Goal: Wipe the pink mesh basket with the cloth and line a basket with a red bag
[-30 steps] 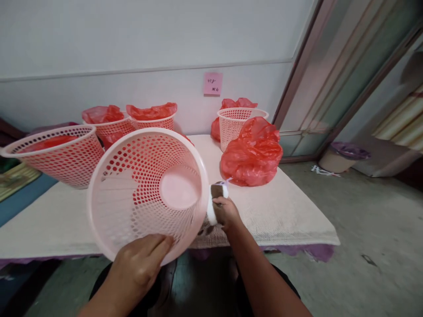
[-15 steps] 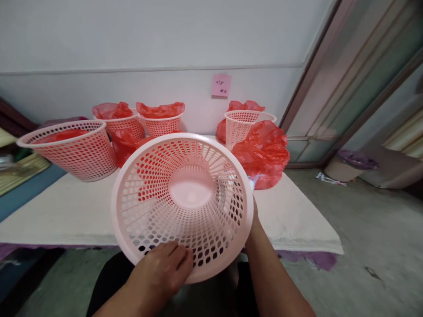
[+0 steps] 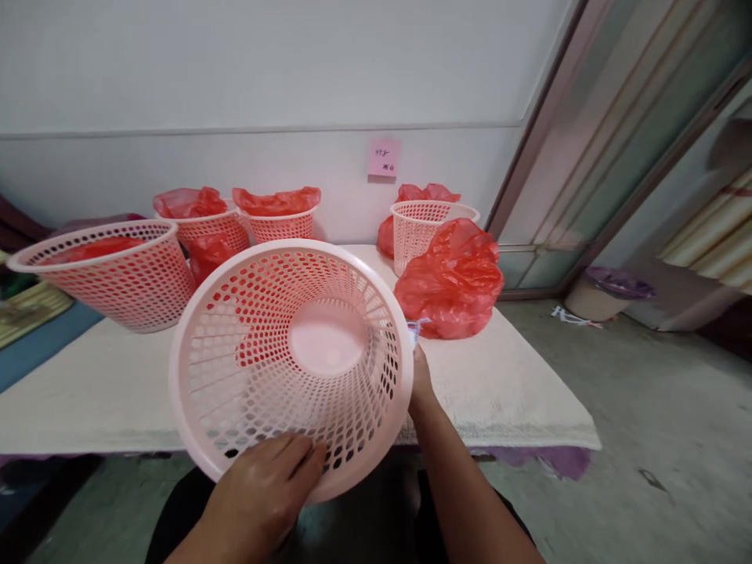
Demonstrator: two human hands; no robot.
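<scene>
A pink perforated plastic basket (image 3: 329, 337) is tilted with its open mouth toward me, above the front of the bench. My left hand (image 3: 264, 486) is closed over its lower rim, fingers inside and thumb outside. My right hand (image 3: 421, 384) is at the outside of its right wall, the fingers mostly hidden behind the rim. A small white and blue piece (image 3: 416, 329) sticks out at that hand's fingertips; I cannot make out what it is. Just beyond lies a bunched red plastic bag (image 3: 452, 282).
Other pink baskets stand along the wall: a large one (image 3: 135, 282) at left, two with red bags behind it, and another (image 3: 411, 235) at right. A white cloth (image 3: 511, 392) covers the bench. A pink note (image 3: 384, 158) hangs on the wall. A bin (image 3: 599, 298) stands on the floor.
The basket and both hands have shifted left in view, and the basket's mouth has turned slightly. More of my right hand shows beside the rim. The view itself has moved a little.
</scene>
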